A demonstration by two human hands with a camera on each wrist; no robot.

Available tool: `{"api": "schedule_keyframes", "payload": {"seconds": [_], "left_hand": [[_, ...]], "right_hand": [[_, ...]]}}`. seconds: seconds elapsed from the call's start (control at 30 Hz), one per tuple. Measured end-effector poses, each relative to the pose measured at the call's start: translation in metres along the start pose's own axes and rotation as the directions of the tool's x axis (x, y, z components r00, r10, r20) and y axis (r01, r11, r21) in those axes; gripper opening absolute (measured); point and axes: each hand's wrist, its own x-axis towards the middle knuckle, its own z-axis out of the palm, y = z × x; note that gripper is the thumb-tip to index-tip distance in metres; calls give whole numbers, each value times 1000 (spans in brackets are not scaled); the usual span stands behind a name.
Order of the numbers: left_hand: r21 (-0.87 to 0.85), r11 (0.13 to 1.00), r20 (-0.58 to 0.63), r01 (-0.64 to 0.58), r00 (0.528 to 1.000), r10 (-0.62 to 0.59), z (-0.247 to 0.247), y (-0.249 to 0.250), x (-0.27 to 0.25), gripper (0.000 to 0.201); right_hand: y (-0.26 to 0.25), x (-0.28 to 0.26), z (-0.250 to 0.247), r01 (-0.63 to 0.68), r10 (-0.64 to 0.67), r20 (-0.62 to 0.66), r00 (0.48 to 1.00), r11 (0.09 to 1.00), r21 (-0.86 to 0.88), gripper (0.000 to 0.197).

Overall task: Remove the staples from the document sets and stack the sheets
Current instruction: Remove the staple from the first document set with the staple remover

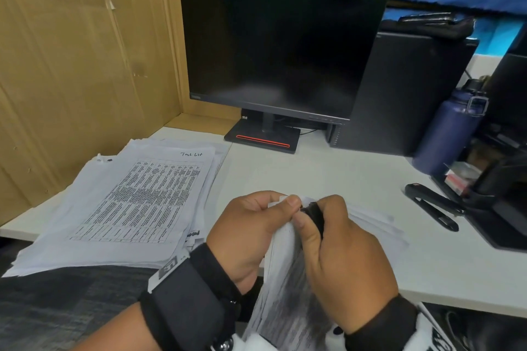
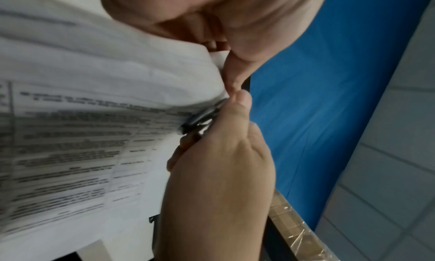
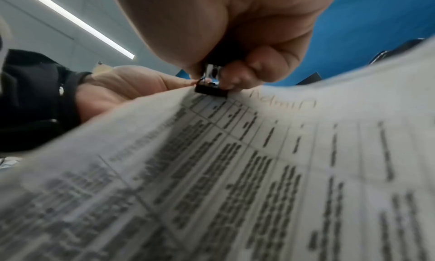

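I hold a printed document set upright over the desk's front edge. My left hand pinches its top corner between thumb and fingers. My right hand grips a black staple remover whose metal jaws bite on that same corner, seen close in the left wrist view on the staple remover and in the right wrist view on the staple remover. The staple itself is hidden. A large pile of printed sheets lies on the desk to the left. A smaller pile of sheets lies behind my right hand.
A dark monitor stands at the back, a black computer tower to its right. A blue bottle and a black stapler sit at the right with a black organiser. A cardboard wall closes the left side.
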Motion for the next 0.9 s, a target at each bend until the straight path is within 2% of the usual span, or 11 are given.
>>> {"api": "schedule_keyframes", "payload": {"seconds": [0.07,0.13,0.27,0.4,0.53,0.63,0.73,0.83,0.9], "left_hand": [[11,1000,-25,-8,1000,9,1,-4,0,22],[-4,1000,-39,6,999,-6,1,-7,1,18],[-38,997,-43,62,997,-64,-1,-10,4,10],[-85,987,-14,138,990,-140,-5,-13,8,13],[-100,983,39,154,988,-151,-7,-10,8,16],[-96,984,35,150,988,-147,-7,-11,9,18],[-121,981,2,152,988,-153,-9,-13,12,17],[-201,958,21,206,978,-206,-9,-13,14,30],[-246,935,82,255,967,-242,-8,-11,13,19]], "right_hand": [[1,-1,2,-43,43,22,999,999,10,51],[4,-1,5,-101,94,73,993,990,100,58],[6,2,7,-184,156,124,980,944,274,53],[8,3,7,-253,197,176,965,876,411,45],[9,4,6,-228,177,174,969,911,344,40],[8,2,8,-190,156,152,976,951,245,43],[8,0,11,-56,54,39,998,997,53,41],[8,2,10,9,-12,-46,999,998,-59,40],[8,2,10,30,-37,-77,996,996,-87,38]]}}
